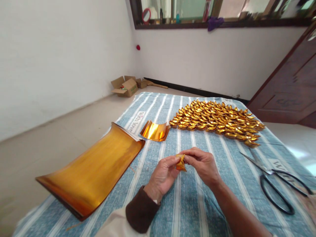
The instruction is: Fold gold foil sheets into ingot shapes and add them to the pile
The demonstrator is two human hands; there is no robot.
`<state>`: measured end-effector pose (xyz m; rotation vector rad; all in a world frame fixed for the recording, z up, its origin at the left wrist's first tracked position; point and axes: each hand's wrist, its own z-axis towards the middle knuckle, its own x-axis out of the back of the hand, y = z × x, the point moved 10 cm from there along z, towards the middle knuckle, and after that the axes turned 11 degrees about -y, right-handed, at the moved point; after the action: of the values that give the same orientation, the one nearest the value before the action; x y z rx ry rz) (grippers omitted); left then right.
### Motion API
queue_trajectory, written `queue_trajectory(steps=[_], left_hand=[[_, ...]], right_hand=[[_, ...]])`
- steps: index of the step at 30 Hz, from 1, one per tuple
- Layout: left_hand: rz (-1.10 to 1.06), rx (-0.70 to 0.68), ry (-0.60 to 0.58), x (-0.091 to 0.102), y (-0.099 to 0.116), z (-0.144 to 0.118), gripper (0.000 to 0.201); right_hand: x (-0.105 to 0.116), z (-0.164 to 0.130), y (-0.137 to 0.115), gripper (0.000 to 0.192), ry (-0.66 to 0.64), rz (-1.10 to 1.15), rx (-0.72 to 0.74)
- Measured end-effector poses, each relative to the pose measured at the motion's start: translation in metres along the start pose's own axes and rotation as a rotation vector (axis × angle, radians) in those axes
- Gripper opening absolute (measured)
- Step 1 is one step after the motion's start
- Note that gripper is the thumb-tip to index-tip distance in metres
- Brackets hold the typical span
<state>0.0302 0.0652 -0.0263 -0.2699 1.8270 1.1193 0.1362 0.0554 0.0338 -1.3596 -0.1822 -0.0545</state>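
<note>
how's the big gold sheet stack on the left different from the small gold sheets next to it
The big stack is long and much larger; the small sheets are short, cut pieces. The big stack looks duller, amber and brownish at its edges; the small sheets shine bright with strong glare. The big stack lies nearer the cloth's left edge; the small sheets sit beside the pile of folded ingots. Both are gold foil, curled upward at the ends.

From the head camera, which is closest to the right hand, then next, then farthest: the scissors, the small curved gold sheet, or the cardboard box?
From the right hand:
1. Small curved gold sheet, just ahead and to the left on the striped cloth.
2. Scissors, off to the right on the cloth.
3. Cardboard box, far away on the floor by the wall.
</note>
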Motion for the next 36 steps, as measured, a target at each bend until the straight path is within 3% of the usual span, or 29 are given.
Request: queue_trajectory(steps=[12, 21, 28, 36], left_hand=[[0.036, 0.028, -0.026, -0.003, -0.001, 0.000, 0.018], [0.043, 0.039, 0.013, 0.006, -0.004, -0.001, 0.008], [0.028, 0.049, -0.007, 0.002, -0.003, -0.001, 0.012], [0.058, 0.070, -0.008, 0.002, -0.005, -0.002, 0.008]], right_hand=[[-0.001, -0.002, 0.012, 0.013, 0.014, 0.129, -0.028], [-0.001, -0.001, 0.008, 0.011, 0.005, 0.099, -0.009], [-0.003, 0.000, 0.001, 0.013, -0.051, 0.035, 0.020], [0.000, -0.002, -0.004, 0.014, 0.021, -0.092, 0.048]])
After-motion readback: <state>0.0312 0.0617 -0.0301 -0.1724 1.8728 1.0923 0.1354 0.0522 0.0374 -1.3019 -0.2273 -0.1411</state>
